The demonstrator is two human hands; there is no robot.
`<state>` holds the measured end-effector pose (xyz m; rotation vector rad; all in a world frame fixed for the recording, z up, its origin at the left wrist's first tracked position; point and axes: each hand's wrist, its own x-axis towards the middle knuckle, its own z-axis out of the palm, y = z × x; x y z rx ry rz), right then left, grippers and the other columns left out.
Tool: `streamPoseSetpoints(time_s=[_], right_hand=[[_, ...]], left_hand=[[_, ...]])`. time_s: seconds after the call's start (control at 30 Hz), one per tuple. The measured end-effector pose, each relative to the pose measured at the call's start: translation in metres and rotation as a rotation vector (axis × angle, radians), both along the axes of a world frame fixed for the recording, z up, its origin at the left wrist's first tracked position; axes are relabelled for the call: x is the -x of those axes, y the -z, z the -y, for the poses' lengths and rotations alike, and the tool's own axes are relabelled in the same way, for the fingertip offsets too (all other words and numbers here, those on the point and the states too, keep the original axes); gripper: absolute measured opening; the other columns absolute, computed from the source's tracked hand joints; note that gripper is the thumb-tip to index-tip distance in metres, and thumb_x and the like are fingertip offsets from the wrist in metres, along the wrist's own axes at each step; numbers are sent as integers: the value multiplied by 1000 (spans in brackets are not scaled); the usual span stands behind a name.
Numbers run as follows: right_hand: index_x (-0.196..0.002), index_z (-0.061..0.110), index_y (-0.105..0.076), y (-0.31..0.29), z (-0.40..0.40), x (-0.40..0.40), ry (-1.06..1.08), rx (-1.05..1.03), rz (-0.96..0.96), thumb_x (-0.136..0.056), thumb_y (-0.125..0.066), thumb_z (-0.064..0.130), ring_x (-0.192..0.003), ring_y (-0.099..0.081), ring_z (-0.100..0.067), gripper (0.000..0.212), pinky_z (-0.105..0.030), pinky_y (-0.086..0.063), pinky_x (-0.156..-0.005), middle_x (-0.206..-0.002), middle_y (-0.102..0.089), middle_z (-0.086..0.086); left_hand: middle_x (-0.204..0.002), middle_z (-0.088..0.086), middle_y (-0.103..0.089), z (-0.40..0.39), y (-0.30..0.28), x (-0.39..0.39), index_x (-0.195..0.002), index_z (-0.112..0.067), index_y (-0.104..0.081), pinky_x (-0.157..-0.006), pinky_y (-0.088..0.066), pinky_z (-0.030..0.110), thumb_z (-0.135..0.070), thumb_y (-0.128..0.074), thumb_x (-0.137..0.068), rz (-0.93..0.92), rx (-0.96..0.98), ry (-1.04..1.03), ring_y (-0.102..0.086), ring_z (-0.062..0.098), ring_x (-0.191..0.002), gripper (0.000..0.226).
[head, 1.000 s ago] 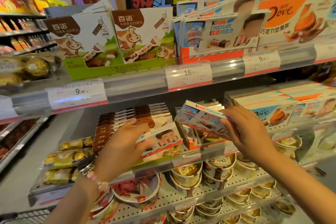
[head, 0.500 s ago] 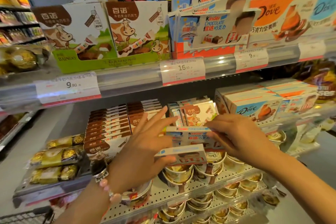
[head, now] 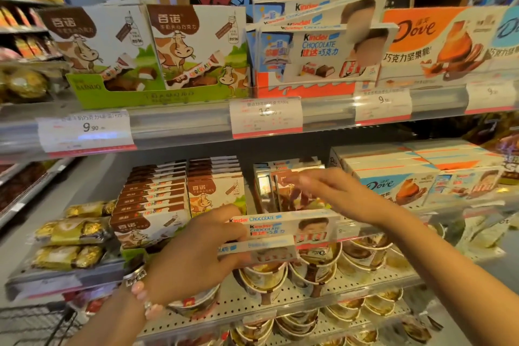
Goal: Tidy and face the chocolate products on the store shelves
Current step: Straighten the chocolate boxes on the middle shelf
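Kinder Chocolate boxes [head: 283,236] sit gripped in the left hand [head: 193,255]; right hand [head: 334,194] hovers, fingers loose.

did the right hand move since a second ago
Yes. The right hand let go of the Kinder boxes and rose toward the back of the middle shelf, now open by the upright boxes, left of the blue-and-orange Dove boxes.

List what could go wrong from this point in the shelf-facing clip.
1. The left hand grips two flat white Kinder Chocolate boxes by one end only, out past the shelf edge above the gold-lidded dessert cups; the lower box might slip and fall.
2. The right hand, fingers extended, reaches among the upright boxes in the Kinder slot, which could tip sideways into the brown-and-white cow-print chocolate boxes.
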<state>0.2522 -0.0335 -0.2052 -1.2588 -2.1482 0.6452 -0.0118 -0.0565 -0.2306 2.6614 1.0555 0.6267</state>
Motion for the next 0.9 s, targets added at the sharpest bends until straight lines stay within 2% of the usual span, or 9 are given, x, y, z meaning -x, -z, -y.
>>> streamPoseSetpoints(time_s=[0.07,0.17,0.27,0.4,0.5,0.6,0.7,0.8,0.9], right_hand=[[-126,24,-57,3,-27,-7,117,-100,155,-91,-46,54,-112,-56,-8,47,-17,-43,-87,-120,-59,6],[-143,23,-36,8,-57,-6,201,-85,521,-87,-62,42,-134,-37,-19,65,-34,-33,-109,-149,-35,0],[-139,23,-41,14,-74,0,208,45,649,-79,-69,47,-125,-47,-22,70,-41,-37,-107,-141,-47,-2],[-128,20,-51,16,-77,1,220,82,612,-75,-74,41,-110,-57,-19,61,-32,-48,-92,-122,-60,1],[-128,24,-49,14,-73,-2,185,45,565,-73,-77,39,-106,-57,-15,63,-30,-48,-92,-118,-59,6],[-130,26,-44,10,-75,-15,94,153,513,-74,-77,29,-108,-57,-12,66,-32,-50,-92,-118,-57,8],[-127,28,-46,6,-77,-25,34,190,467,-74,-76,14,-109,-55,-11,63,-32,-52,-90,-119,-55,9],[-115,33,-49,0,-71,-25,-45,151,414,-78,-73,11,-105,-56,-8,49,-31,-51,-90,-111,-57,12],[-109,32,-54,-13,-61,-20,-103,61,300,-77,-74,9,-97,-59,-2,45,-21,-51,-81,-104,-59,14]], left_hand=[[-100,-22,-47,2,2,5,-98,-37,-58,-77,-43,15,-63,-50,-73,62,24,-33,-47,-1,-96,38],[-107,-27,-44,5,1,11,-97,-39,-58,-79,-40,7,-58,-52,-73,88,37,-29,-47,-4,-102,31],[-109,-41,-42,8,4,16,-90,-33,-64,-79,-32,-3,-54,-54,-75,89,23,-18,-42,-19,-105,29],[-106,-40,-45,14,7,21,-89,-32,-62,-85,-25,-9,-48,-56,-74,55,-55,-36,-29,-28,-114,24],[-100,-28,-51,14,7,24,-93,-32,-62,-81,-43,7,-50,-56,-75,87,5,-71,-48,-12,-104,26],[-97,-20,-55,13,8,27,-89,-29,-65,-75,-49,24,-51,-55,-75,77,-4,-114,-53,0,-94,28],[-93,-18,-54,13,6,27,-86,-28,-65,-71,-49,26,-48,-58,-76,85,6,-99,-54,2,-89,23],[-92,-13,-56,12,6,27,-82,-28,-66,-69,-48,27,-48,-59,-77,72,-8,-90,-54,2,-86,21],[-91,-12,-57,12,5,28,-80,-27,-67,-67,-48,28,-48,-60,-77,63,-19,-91,-55,3,-84,23]])
